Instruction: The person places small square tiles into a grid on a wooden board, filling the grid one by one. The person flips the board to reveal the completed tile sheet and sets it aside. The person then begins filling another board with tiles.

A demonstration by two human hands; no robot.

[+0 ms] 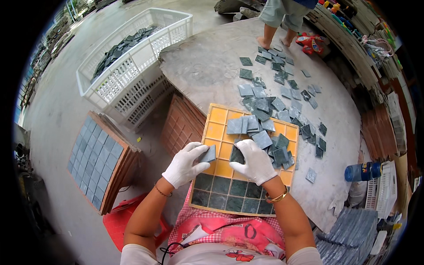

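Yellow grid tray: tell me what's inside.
Dark tiles sit in the two nearest rows; loose tiles lie heaped beyond. That heap, the left hand and right hand hide whatever lies beneath.

Another person [274, 15] is standing barefoot at the far end of a grey work surface [207, 57]; a red toy [311, 43] is resting just beside them; a blue container [363, 172] is lying sideways at the right, a white basket [387, 187] standing just beside it; a red plastic seat [115, 226] is showing at lower left.
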